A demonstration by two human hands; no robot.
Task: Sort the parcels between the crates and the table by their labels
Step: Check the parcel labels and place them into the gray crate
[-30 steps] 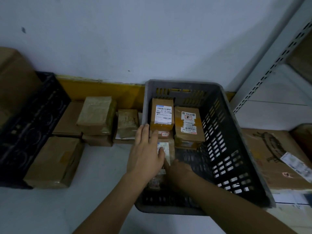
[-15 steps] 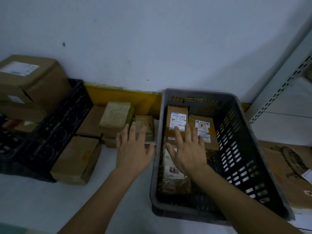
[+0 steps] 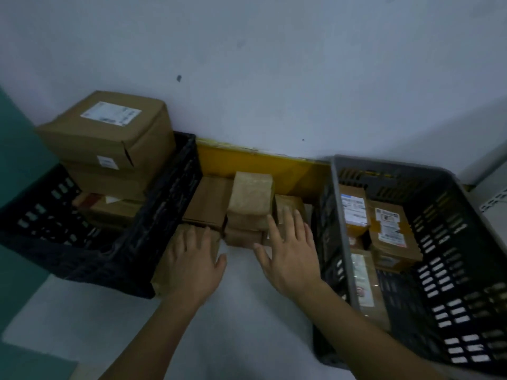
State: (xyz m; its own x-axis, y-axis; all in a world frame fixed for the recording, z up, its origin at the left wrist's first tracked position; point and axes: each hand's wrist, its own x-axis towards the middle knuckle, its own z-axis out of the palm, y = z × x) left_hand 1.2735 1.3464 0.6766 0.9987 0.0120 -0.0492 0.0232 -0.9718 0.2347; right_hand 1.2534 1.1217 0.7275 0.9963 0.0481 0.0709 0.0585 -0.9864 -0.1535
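**Both hands out flat over the table parcels, 2 crates either side**

Left hand [image 3: 192, 259] spread flat, fingers straight, resting on top of a brown parcel [image 3: 164, 272] right next to the black crate [image 3: 131, 237]. Not gripping anything. Right hand [image 3: 290, 253] also flat with fingers straight and splayed, fingertips reaching onto the small parcel [image 3: 288, 207] and against the taped stack [image 3: 251, 204] on the table [image 3: 241, 325]. Holding nothing either. Hands apart, with a strip of bare tabletop between them.

Black crate on the left: stuffed above the rim. Big cardboard box [image 3: 107, 130] on top with a white label on its upper face and another on its front, sitting on a second brown box, with more parcels lower down in the shadows. Can't tell how many in total.

Grey crate [image 3: 439, 242] on the right: much roomier. 2 labelled parcels at the far end, a narrow one [image 3: 354, 209] and a wider one with orange tape [image 3: 389, 229], each apparently stacked on something below. Also a flat packet [image 3: 362, 281] lying along the left wall. Labels too blurry to read.

Between the crates, on the table against the yellow strip [image 3: 260, 168] at the wall: a flat brown box [image 3: 208, 204], the pale taped stack, and the small parcel beside it. No labels showing on these from up here.
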